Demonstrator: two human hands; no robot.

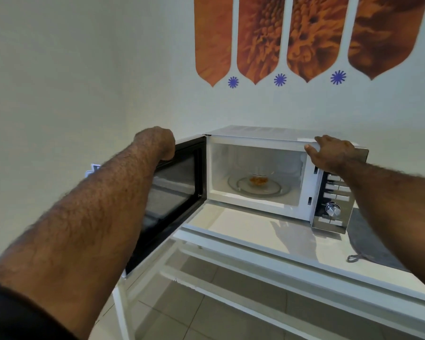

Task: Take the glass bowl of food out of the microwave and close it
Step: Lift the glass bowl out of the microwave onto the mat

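A white microwave (pixel 258 134) stands on a white table, its door (pixel 179 182) swung wide open to the left. Inside, a small glass bowl (pixel 259 179) with orange food sits on the glass turntable (pixel 275 190). My left hand (pixel 161 142) curls over the top edge of the open door. My right hand (pixel 331 153) lies flat on the microwave's top right corner, above the control panel (pixel 333 202), fingers spread and holding nothing.
The white table (pixel 245 227) has a rail frame along its front edge. A grey cloth (pixel 368 241) lies on the table to the right of the microwave. A wall with orange decals stands close behind. Tiled floor shows below.
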